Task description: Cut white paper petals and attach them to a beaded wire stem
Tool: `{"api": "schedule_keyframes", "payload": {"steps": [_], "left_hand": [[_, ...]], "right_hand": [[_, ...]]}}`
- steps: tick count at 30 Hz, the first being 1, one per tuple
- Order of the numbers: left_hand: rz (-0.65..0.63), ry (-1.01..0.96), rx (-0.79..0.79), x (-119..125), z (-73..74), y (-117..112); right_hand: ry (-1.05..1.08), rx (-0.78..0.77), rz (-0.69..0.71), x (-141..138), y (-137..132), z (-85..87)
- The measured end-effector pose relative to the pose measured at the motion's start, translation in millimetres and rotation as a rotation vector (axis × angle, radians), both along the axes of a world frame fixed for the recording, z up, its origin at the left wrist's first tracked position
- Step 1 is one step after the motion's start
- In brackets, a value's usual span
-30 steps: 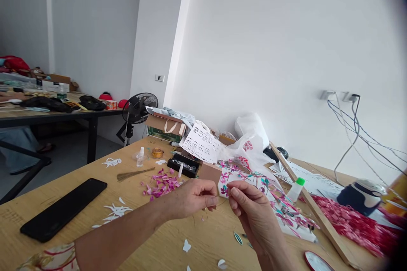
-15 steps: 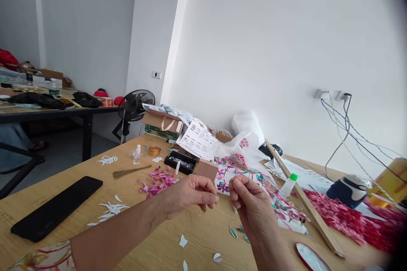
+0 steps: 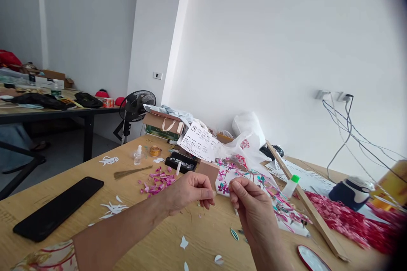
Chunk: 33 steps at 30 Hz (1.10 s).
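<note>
Over the middle of the table, my left hand (image 3: pixel 193 194) is closed, thumb pressed to the bent fingers. Just to its right, and apart from it, my right hand (image 3: pixel 251 200) makes a pinch. Whatever either pinch holds is too fine or too hidden to make out. Behind the left hand lies a heap of pink petals (image 3: pixel 159 181). A branch of small pink and teal flowers (image 3: pixel 224 187) lies on white material beyond the right hand. White cut petal shapes (image 3: pixel 184 242) and a green-edged leaf piece (image 3: pixel 234 234) are on the wood below.
A black phone (image 3: pixel 59 207) lies at left, near a bundle of thin stalks (image 3: pixel 132 172) and a clear bottle (image 3: pixel 137 155). To the right are a green-capped bottle (image 3: pixel 290 186), a wooden strip (image 3: pixel 313 216), red-pink strands (image 3: pixel 343 220) and a round red-rimmed item (image 3: pixel 313 258).
My left hand has drawn slightly left, widening the gap between the hands. My right hand stays nearly in place, still pinched. The whole view has shifted a little.
</note>
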<state>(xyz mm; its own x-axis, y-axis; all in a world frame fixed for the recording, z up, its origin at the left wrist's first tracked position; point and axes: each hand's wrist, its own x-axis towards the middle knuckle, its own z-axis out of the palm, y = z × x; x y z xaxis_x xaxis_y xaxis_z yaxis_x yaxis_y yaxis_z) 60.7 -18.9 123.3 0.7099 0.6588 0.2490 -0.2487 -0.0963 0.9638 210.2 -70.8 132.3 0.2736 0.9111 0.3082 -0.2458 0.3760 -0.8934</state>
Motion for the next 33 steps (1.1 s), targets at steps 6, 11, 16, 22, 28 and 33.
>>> {"api": "schedule_keyframes", "payload": {"steps": [6,11,16,22,28,33], "left_hand": [[-0.030,-0.058,-0.073,3,-3.5,-2],[-0.038,-0.085,-0.155,3,-4.6,-3],[-0.040,-0.140,-0.219,3,-3.5,-4],[-0.006,-0.237,-0.224,2,4.1,-11],[0.008,-0.246,-0.215,2,7.3,-15],[0.034,-0.187,-0.204,4,7.4,-18]], "right_hand": [[0.013,-0.001,-0.065,1,-3,4.5],[0.083,0.038,-0.143,9,-5,9.9],[0.120,0.108,-0.199,22,-5,11.9],[0.092,-0.018,-0.044,14,-3,6.8],[-0.005,-0.112,0.191,3,-9,7.5],[-0.051,-0.098,0.115,-2,-8,3.2]]}}
